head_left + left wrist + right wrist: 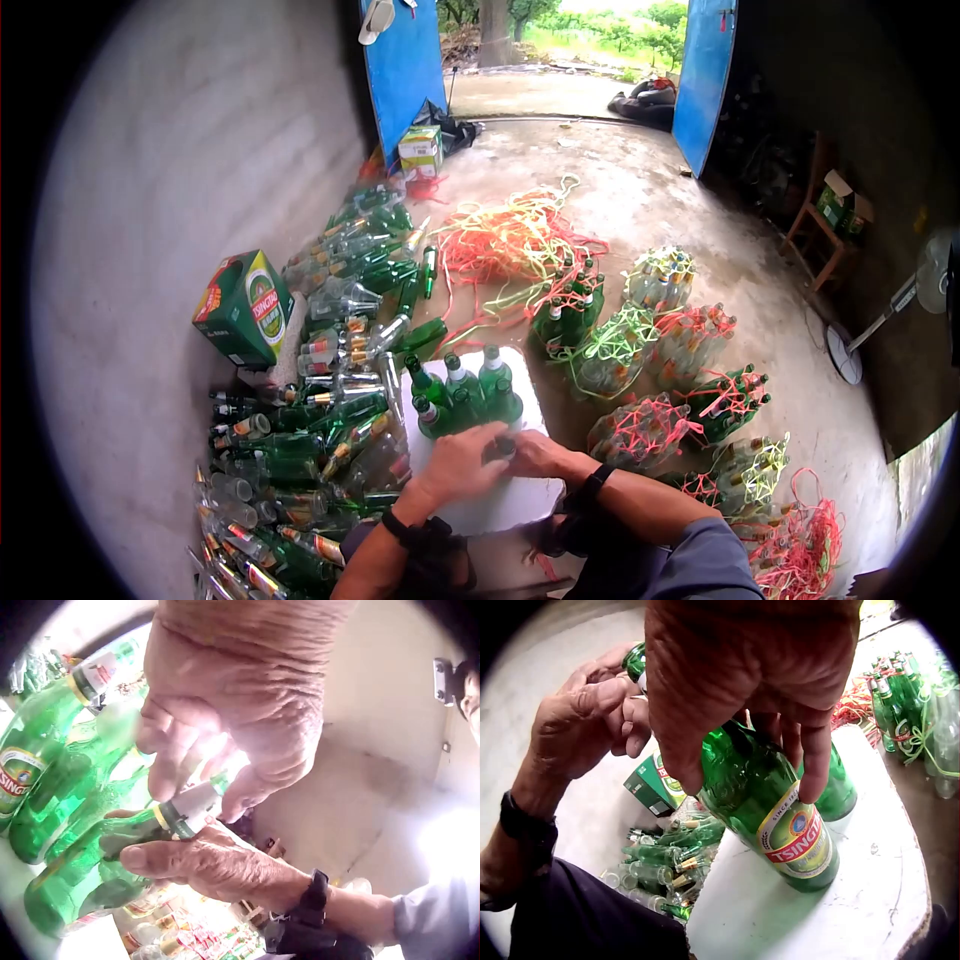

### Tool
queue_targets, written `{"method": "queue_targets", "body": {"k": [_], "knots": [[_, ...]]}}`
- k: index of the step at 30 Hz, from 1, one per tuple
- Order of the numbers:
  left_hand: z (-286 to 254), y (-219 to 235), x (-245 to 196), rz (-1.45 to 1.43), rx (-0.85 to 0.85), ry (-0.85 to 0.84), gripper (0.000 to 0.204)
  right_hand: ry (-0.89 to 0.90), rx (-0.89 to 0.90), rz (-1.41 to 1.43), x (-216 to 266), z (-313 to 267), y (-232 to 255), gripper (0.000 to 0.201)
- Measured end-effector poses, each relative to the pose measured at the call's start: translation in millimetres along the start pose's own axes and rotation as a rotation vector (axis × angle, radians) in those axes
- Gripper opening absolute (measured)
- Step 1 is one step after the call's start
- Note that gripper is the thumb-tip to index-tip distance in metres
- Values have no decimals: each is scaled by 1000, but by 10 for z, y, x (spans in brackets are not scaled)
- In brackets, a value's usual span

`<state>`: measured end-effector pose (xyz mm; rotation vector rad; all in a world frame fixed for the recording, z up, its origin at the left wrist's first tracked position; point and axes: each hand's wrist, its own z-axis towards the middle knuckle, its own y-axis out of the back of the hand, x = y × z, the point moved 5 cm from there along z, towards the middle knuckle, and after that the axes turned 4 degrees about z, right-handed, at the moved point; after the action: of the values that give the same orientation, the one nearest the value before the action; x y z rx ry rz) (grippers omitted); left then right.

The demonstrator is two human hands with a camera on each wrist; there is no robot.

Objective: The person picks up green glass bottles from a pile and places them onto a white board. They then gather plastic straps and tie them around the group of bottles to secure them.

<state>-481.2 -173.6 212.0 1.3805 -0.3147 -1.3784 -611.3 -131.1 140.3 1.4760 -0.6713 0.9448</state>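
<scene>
So, seven green bottles on or over one white stool [520, 500]: six standing bottles [497, 400] in a cluster, plus one tilted bottle [791, 832] at the near side. Right hand [540, 455] has its fingers wrapped round that one, left hand [462, 462] is pinching the neck near the mouth. To the right there's at least six string-tied bundles [645, 432], and to the left a pile of loose bottles [290, 465], way too many to count, plus one Tsingtao box [247, 310].
</scene>
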Motion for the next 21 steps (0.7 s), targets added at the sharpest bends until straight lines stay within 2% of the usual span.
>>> {"method": "queue_targets", "body": {"k": [1,2,3,5,7,9,11,15,16,17,21], "knots": [[-37,34,68,-150,-60,23,48,-31,17,49,-50,-4,2,41],[-74,-16,210,-265,-85,81,43,-68,21,65,-114,8,17,41],[-101,0,277,-278,-118,105,39,-113,36,89,-182,5,0,40],[-114,153,250,-322,-194,157,32,43,-71,206,-509,66,-126,40],[-167,224,305,-371,-273,248,22,23,-92,168,-323,47,-63,37],[-197,333,305,-415,-357,245,19,-84,-89,148,-439,58,-104,32],[-262,352,390,-505,-419,292,17,-204,-73,5,-225,48,-3,39],[-306,503,442,-572,-510,384,17,-250,-134,35,-233,37,66,33],[-321,526,470,-623,-546,425,17,-233,-122,-37,-239,52,78,32],[-339,542,505,-672,-583,465,17,-195,-170,7,-239,53,92,24],[-367,579,610,-735,-649,477,18,-205,-252,-18,-270,61,154,30]]}}
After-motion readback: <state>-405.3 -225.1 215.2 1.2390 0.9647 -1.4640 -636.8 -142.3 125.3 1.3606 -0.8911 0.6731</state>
